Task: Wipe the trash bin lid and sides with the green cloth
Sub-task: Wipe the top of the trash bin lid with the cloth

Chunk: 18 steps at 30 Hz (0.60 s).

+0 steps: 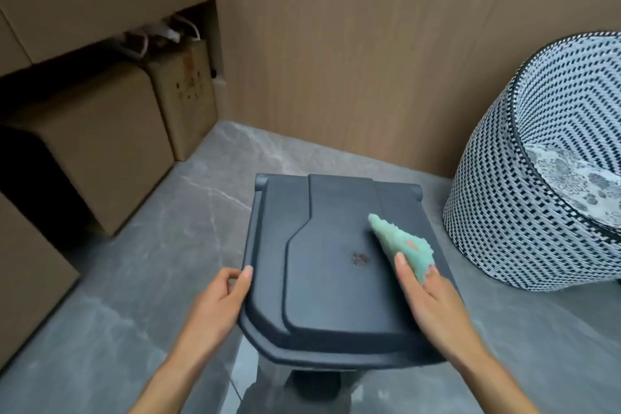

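Both hands work the closed trash bin lid [322, 279]: the left hand [221, 299] pinches its left edge, presumably to steady it, while the right hand [426, 299] lies flat, pressing the green cloth [400, 242] onto the lid's right side (a dark smudge [360, 258] sits just beside it). Grey marble-look floor [134, 279], cardboard boxes [100, 144] left, woven basket [537, 178] right.

The trash bin lid [336, 262] is dark slate grey with a small brown speck, the cloth [400, 242] is pale green with an orange fleck, the floor [134, 279] is grey veined marble, and the basket [504, 195] is black-and-white woven check.
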### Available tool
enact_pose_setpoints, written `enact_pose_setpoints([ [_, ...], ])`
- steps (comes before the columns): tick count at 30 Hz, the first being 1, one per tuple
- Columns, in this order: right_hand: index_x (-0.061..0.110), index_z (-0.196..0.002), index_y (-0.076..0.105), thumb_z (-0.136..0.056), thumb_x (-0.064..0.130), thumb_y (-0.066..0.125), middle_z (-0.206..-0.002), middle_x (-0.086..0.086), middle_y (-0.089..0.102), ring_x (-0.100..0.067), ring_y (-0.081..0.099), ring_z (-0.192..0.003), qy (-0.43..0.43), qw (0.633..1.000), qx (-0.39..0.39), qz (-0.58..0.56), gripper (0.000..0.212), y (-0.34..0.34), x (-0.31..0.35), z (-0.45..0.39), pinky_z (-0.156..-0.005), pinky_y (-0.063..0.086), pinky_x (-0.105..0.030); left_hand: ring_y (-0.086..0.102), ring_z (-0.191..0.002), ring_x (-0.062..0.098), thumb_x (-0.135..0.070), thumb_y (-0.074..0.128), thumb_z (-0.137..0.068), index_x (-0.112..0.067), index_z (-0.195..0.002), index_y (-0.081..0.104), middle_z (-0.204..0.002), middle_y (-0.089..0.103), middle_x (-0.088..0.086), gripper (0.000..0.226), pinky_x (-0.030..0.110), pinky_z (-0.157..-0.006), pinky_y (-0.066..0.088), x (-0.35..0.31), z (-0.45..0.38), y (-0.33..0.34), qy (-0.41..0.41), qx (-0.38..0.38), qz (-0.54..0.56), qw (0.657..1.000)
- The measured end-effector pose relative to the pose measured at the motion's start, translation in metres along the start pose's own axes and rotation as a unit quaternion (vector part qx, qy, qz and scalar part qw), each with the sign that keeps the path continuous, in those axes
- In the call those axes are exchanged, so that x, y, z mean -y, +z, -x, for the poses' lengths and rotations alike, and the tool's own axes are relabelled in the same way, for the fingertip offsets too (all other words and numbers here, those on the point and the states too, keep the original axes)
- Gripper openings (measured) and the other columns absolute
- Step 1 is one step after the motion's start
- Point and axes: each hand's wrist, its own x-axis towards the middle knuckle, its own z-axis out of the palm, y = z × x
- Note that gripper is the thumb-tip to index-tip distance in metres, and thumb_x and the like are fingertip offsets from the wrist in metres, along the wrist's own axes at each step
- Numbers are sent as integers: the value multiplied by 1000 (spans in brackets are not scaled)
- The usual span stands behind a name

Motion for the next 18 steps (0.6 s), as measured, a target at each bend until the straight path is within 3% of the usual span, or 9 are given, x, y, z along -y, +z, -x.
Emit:
enact_pose_setpoints([
  [3, 33, -157, 26, -102, 49, 37, -163, 22, 20, 5, 9, -150, -98, 983, 39, 149, 58, 10, 0, -10, -126, 5, -26, 65, -75, 26, -40, 49, -100, -23, -89, 60, -73, 70, 2, 23, 50, -81, 53, 11, -10, 2, 59, -7, -54, 997],
  [7, 36, -158, 8, -105, 46, 30, -159, 29, 0, 10, -6, -146, -123, 959, 88, 238, 59, 16, 8, -20, -123, -4, -21, 57, -69, 33, -39, 38, -103, -11, -96, 51, -79, 65, 14, 31, 42, -66, 45, 15, -11, 5, 114, -12, -137, 984],
  [10, 39, -156, 5, -107, 38, 30, -141, 34, -3, 15, -6, -131, -125, 955, 127, 236, 55, 17, 25, -17, -109, -6, -11, 62, -74, 32, -43, 33, -103, -14, -91, 44, -81, 62, 14, 33, 40, -67, 49, 14, -9, 6, 103, -9, -155, 983],
  [13, 41, -156, 6, -108, 37, 29, -136, 34, -6, 15, -6, -127, -133, 952, 162, 222, 53, 19, 32, -18, -104, -6, -9, 57, -68, 27, -39, 31, -104, -9, -92, 42, -77, 58, 14, 34, 34, -57, 39, 10, -7, 7, 104, -12, -167, 980],
  [18, 41, -156, 3, -108, 38, 28, -144, 35, -8, 17, -11, -129, -172, 931, 212, 241, 54, 27, 35, -22, -106, -9, -9, 54, -77, 31, -37, 29, -104, -10, -88, 37, -79, 54, 10, 33, 37, -74, 41, 11, -10, 11, 114, -22, -205, 972],
])
